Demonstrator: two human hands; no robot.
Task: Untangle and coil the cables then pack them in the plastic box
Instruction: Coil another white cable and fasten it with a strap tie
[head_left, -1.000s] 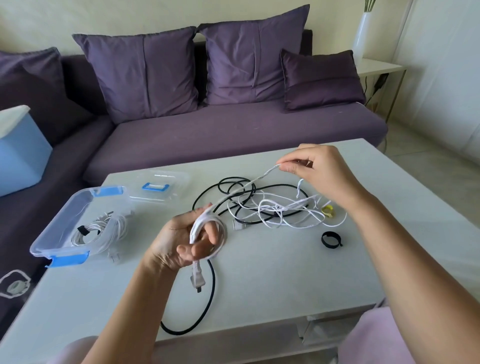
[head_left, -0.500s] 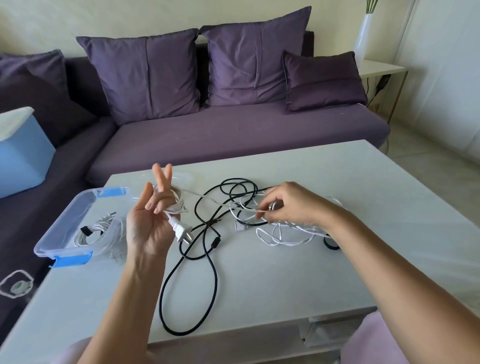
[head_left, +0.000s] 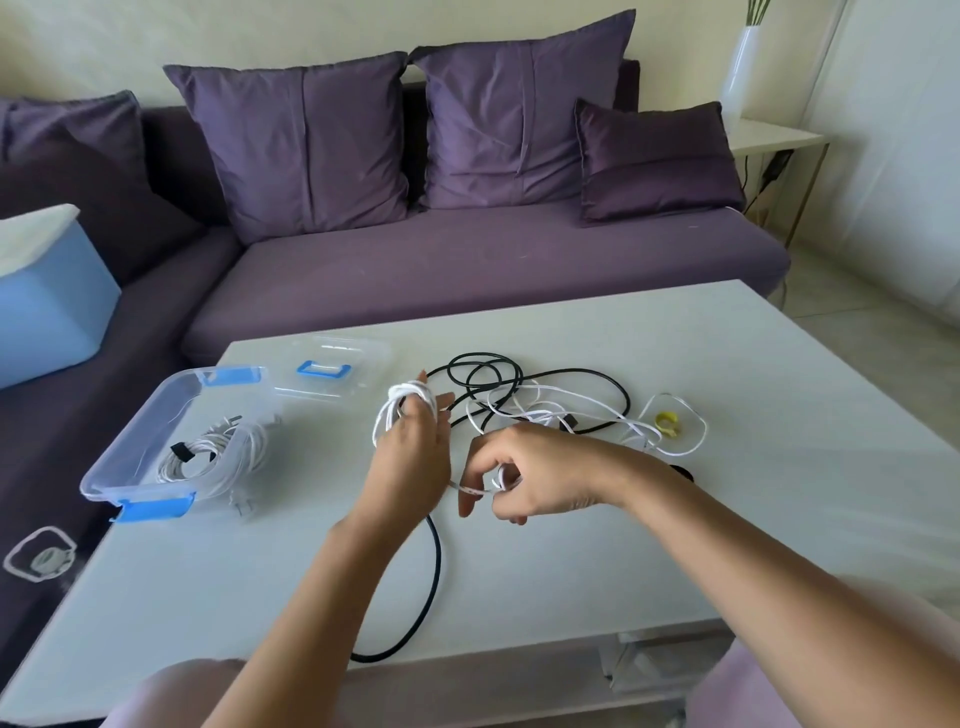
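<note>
My left hand (head_left: 410, 457) is raised over the table with loops of a white cable (head_left: 402, 402) wound around its fingers. Just to its right, my right hand (head_left: 524, 478) pinches the same white cable, which runs taut between both hands. Behind them lies a tangle of a black cable (head_left: 587, 375) and more white cable (head_left: 545, 413). One black strand (head_left: 434, 577) trails to the table's front edge. The clear plastic box (head_left: 130, 452) with blue clips stands at the left, a coiled white cable (head_left: 208, 457) inside it.
The box's clear lid (head_left: 337, 369) with a blue handle lies behind the box. A yellow tie (head_left: 667, 420) sits right of the tangle, a black tie partly hidden behind my right wrist. A purple sofa (head_left: 467, 270) and a light blue bin (head_left: 47, 306) stand beyond the white table (head_left: 727, 519).
My left hand turned palm down and moved right with the coil around its fingers. My right hand slid left and nearer, drawing the white cable toward the coil.
</note>
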